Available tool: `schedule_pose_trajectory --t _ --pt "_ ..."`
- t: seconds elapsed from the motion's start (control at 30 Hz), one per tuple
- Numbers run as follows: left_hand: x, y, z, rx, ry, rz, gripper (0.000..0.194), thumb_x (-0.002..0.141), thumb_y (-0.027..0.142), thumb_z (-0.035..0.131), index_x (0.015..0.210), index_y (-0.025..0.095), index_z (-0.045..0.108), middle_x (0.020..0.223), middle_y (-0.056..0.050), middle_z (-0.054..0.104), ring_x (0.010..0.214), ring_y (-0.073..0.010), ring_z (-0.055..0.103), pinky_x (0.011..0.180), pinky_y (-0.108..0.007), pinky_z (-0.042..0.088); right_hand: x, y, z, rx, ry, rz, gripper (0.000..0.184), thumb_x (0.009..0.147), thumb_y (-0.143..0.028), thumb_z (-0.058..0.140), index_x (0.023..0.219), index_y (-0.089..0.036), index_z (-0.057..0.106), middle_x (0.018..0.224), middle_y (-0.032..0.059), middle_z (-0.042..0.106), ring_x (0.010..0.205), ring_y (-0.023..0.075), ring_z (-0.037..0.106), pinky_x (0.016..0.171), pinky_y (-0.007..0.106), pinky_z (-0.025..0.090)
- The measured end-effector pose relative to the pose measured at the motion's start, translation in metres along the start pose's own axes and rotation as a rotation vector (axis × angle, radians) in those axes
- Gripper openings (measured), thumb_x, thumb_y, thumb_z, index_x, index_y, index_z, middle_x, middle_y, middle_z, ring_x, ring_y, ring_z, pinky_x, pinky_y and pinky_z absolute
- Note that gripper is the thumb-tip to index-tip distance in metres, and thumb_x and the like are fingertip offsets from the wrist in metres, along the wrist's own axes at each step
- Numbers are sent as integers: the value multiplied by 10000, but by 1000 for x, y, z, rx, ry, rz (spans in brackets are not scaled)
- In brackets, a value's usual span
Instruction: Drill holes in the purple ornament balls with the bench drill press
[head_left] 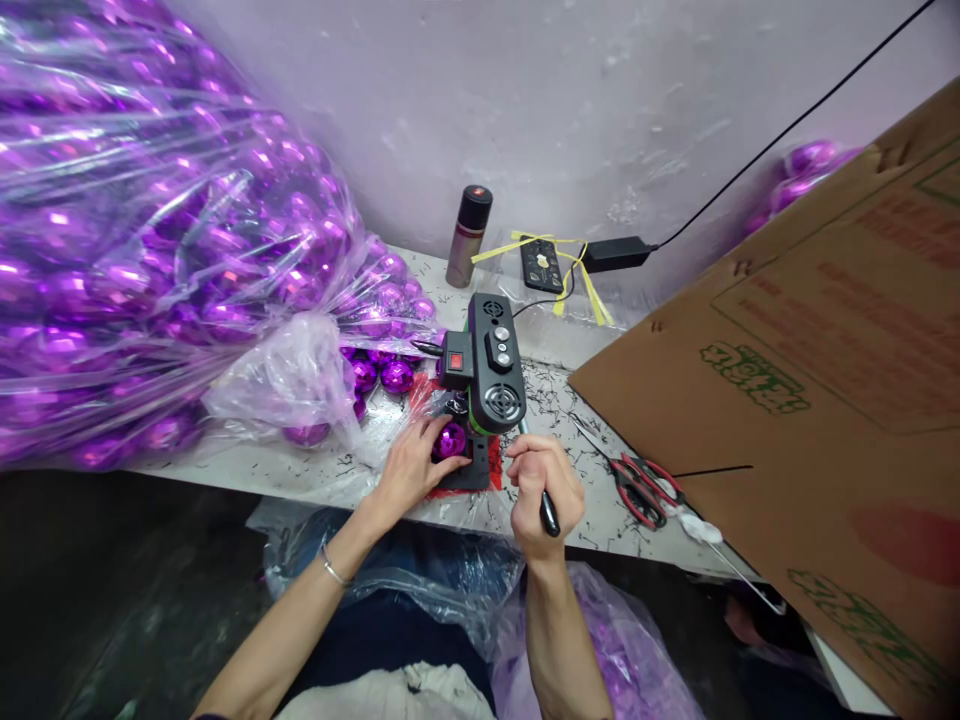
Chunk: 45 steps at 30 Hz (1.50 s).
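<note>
A small black bench drill press [496,375] stands on the table with a red switch on its left side. My left hand [412,460] pinches a shiny purple faceted ball [451,441] on the black base plate [478,468], beneath the machine's head. The head hides any bit above the ball. My right hand [546,490] is wrapped round the machine's feed lever [550,515], whose black grip sticks out below the fist. Several loose purple balls [397,376] lie left of the machine.
A huge clear bag of purple balls [187,230] fills the left side. Behind stand a bottle [469,235], a phone-like black device [541,264] and a power adapter [616,254]. Red-handled scissors [641,490] lie near a cardboard box [810,400]. Dark shavings litter the table [559,400].
</note>
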<state>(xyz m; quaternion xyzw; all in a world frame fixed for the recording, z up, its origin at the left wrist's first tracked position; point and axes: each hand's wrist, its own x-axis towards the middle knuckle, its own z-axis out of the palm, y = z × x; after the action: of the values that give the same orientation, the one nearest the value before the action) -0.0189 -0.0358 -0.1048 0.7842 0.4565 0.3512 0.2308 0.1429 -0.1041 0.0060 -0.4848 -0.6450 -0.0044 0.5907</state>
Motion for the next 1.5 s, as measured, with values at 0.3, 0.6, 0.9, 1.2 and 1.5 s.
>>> schedule_pose_trajectory --t 0.3,0.6,0.9,1.2,1.5 --pt "15 7 4 13 -106 -15 607 774 380 858 1315 223 632 1164 -102 625 1055 -300 663 922 -456 588 -2 3 -2 -18 -25 -22 253 973 -103 469 772 -210 578 772 20 653 729 146 646 626 294 499" --pt "10 8 20 -19 -74 -28 611 801 401 826 1342 218 609 1230 -110 648 1124 -313 639 966 -462 545 -1 0 -2 -3 -25 -11 252 972 -83 468 777 -206 568 785 12 649 727 129 634 633 276 494" --pt "-2 -7 34 -63 26 69 641 838 502 793 1361 187 599 1230 -134 713 1132 -327 665 984 -464 509 -13 6 2 -18 7 -2 264 988 -117 439 781 -209 574 803 20 657 707 132 631 630 291 499" --pt "-1 -5 32 -101 15 70 595 855 453 777 1346 168 599 1249 -151 715 1156 -332 664 991 -476 507 -40 33 25 -16 149 -88 311 1033 -199 381 793 -216 577 765 2 629 673 136 631 628 302 509" --pt "0 -3 30 -98 -10 23 593 833 448 793 1328 176 615 1223 -145 723 1130 -335 667 982 -490 514 -35 28 23 -7 153 -66 312 1021 -216 401 759 -219 570 731 1 616 644 145 615 596 309 488"
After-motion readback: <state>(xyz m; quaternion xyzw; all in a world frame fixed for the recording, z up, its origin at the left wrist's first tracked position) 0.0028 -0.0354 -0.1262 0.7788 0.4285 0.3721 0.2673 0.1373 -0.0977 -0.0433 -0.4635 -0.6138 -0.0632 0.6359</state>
